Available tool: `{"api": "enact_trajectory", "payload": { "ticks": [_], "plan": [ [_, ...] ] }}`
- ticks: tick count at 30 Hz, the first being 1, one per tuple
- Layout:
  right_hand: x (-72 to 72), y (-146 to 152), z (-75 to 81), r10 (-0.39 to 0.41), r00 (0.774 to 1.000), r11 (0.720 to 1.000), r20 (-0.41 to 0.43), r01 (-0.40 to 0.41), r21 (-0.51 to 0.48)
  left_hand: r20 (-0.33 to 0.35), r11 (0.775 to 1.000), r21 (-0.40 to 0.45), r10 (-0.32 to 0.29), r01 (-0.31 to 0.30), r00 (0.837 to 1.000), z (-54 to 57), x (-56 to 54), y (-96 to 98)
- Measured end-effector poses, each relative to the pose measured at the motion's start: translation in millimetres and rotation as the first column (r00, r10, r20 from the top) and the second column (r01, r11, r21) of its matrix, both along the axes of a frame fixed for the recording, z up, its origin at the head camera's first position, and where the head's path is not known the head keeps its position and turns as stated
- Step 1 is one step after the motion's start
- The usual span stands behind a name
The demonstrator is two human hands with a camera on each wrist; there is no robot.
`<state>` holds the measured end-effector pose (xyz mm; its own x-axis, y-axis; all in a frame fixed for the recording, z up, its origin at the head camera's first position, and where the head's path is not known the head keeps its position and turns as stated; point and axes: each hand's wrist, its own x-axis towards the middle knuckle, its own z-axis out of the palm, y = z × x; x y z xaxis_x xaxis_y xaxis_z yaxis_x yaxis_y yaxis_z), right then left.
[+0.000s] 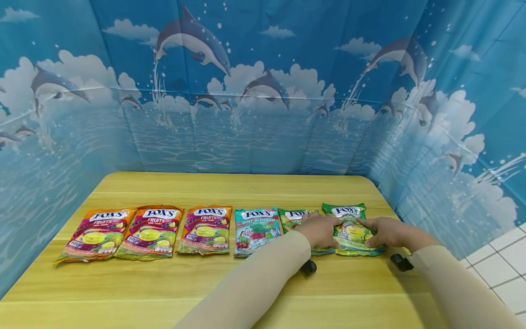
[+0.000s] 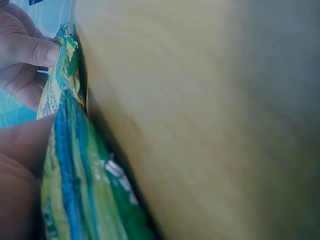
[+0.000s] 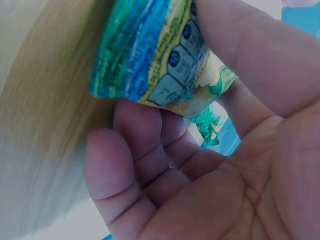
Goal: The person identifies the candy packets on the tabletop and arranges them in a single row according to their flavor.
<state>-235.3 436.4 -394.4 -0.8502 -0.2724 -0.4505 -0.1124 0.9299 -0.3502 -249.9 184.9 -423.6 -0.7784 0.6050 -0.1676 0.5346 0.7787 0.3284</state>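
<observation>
My right hand holds the rightmost green Fox's candy bag by its right side. In the right wrist view, the thumb lies over the printed face while fingers curl under the edge. My left hand rests across another green Fox's bag, hiding much of its front. Its fingers reach right, up to the left edge of the rightmost bag. The left wrist view catches the striped lower end of a green bag beside the hand.
To the left lie a teal Mint Blossom bag and three Fruits bags, the nearest being one red-orange bag. All lie in one row on the yellow wooden table. A blue dolphin-print curtain hangs behind and beside it.
</observation>
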Motion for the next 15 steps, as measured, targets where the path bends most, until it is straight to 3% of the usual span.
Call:
{"api": "enact_trajectory", "payload": {
  "ticks": [15],
  "plan": [
    [0.4,0.8,0.2,0.015,1.000,1.000,-0.009,-0.015,0.017,0.011,1.000,0.024,0.006,-0.006,1.000,0.5,2.2,-1.3]
  ]
}}
